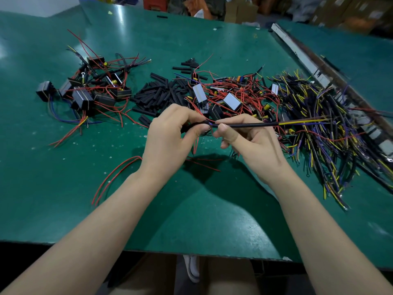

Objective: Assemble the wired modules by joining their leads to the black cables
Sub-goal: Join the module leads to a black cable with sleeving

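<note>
Head view: left hand (pixel 170 133) pinched on red leads (pixel 209 121), right hand (pixel 244 137) clamped on black cable (pixel 251 125) toward 3 o'clock; best twisted tight, strands aligned.

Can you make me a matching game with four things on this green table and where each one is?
Things:
1. black cable
2. pile of black tubes
3. heap of yellow and purple wires
4. finished modules

Places:
A. far left of the table
B. held between both hands
C. right side of the table
D. middle of the table, behind the hands

Pairs: 1-B, 2-D, 3-C, 4-A. The left hand and the right hand both pinch the cable above the table.
</note>
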